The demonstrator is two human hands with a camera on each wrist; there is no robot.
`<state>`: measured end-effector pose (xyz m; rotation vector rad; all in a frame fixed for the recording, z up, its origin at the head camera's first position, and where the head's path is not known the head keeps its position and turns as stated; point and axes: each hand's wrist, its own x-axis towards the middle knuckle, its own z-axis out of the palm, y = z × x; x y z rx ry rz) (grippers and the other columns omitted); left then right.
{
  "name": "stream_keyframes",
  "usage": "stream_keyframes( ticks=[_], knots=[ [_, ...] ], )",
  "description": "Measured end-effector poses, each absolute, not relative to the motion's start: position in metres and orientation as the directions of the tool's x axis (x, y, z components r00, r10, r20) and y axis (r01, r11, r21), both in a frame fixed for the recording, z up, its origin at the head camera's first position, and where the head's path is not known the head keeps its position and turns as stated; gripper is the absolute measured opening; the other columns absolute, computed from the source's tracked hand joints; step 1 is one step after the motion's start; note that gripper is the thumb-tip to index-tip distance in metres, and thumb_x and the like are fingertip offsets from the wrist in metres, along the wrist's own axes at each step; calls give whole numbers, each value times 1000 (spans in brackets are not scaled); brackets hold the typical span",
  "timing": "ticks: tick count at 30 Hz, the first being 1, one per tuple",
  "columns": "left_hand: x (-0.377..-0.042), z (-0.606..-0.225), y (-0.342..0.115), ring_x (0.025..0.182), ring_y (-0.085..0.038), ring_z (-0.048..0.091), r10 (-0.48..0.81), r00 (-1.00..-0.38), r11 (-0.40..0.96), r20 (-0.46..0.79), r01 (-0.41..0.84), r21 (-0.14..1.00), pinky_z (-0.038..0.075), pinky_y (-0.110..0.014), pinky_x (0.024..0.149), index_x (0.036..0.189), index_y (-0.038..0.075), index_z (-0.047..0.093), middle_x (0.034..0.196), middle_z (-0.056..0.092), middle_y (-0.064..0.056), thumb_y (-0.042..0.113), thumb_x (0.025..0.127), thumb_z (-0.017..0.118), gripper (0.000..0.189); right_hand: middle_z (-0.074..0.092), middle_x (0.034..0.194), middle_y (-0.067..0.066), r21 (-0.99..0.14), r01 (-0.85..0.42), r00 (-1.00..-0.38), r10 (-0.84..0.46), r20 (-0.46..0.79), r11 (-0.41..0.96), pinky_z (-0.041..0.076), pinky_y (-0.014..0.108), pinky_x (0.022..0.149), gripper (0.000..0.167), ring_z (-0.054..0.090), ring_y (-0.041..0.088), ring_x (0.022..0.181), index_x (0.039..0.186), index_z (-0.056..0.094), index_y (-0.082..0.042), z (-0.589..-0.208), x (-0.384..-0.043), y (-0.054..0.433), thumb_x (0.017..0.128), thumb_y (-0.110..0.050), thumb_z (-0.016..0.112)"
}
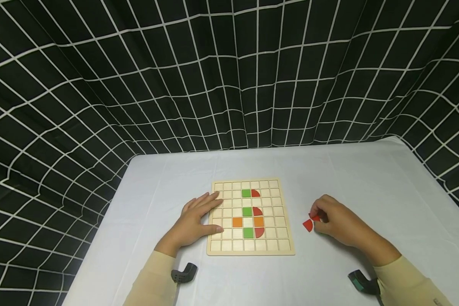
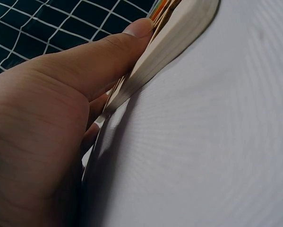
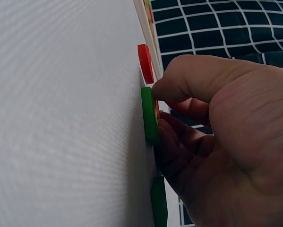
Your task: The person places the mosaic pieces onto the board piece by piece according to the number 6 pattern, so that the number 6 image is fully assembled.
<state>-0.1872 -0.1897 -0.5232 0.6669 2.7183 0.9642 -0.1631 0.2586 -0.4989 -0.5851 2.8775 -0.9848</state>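
My left hand [image 1: 191,223] rests on the left edge of a square wooden grid board [image 1: 248,250], fingers spread over its rim. In the left wrist view the thumb [image 2: 108,54] lies along the board's side [image 2: 165,52]. To the right of the board, my right hand [image 1: 340,223] pinches a red piece [image 1: 315,218] low over the table, partly hidden by the fingers. Beside it lies a red quarter-circle piece [image 1: 308,225]. The right wrist view shows a green piece [image 3: 150,118] right at the fingertips and a red piece [image 3: 145,64] beyond.
On the board sit green squares [image 1: 246,193], red quarter-circles [image 1: 257,211] and orange squares [image 1: 237,222]. Another green piece [image 3: 158,201] lies under the right hand. A white cloth [image 1: 168,178] covers the table; a dark grid-patterned curtain [image 1: 222,76] stands behind.
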Motion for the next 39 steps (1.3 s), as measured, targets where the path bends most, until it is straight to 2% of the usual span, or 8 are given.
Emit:
stream_keyframes(
  ticks=[11, 17, 24, 32, 39],
  knots=[
    [-187, -522, -190, 164, -16, 15, 466, -885, 692, -20, 350, 631, 0, -49, 130, 166, 24, 51, 177, 28, 10, 52, 90, 87, 88, 58, 98, -5, -577, -335, -930, -361, 74, 745, 53, 32, 75, 31, 54, 14, 87, 109, 75, -10, -499, -163, 259, 81, 3, 80],
    [-187, -522, -190, 164, -17, 16, 471, -882, 688, -12, 359, 631, 0, -50, 130, 165, 23, 51, 177, 28, 9, 52, 90, 87, 88, 55, 99, -3, -568, -341, -929, -362, 80, 749, 52, 32, 74, 29, 53, 15, 88, 103, 74, -11, -500, -162, 259, 80, 5, 79],
    [-187, -523, -190, 164, -17, 15, 469, -883, 689, -19, 352, 633, 0, -49, 130, 166, 24, 50, 177, 28, 10, 52, 90, 87, 89, 55, 100, -1, -567, -347, -927, -363, 88, 747, 52, 31, 73, 32, 53, 17, 87, 98, 67, -12, -500, -164, 259, 77, 8, 80],
    [-188, -523, -190, 164, -18, 15, 475, -880, 688, -14, 361, 630, 0, -49, 131, 166, 23, 50, 177, 28, 10, 52, 91, 87, 88, 55, 89, -6, -594, -310, -936, -348, 53, 743, 49, 32, 70, 30, 53, 16, 84, 96, 62, -15, -499, -164, 260, 82, 8, 77],
    [-188, -523, -190, 164, -20, 16, 478, -878, 685, -9, 367, 629, 0, -50, 131, 166, 22, 50, 177, 28, 8, 52, 91, 87, 89, 67, 100, -5, -587, -298, -944, -324, 63, 753, 58, 38, 78, 25, 60, 17, 89, 105, 73, -12, -496, -164, 261, 90, 6, 81]
  ],
)
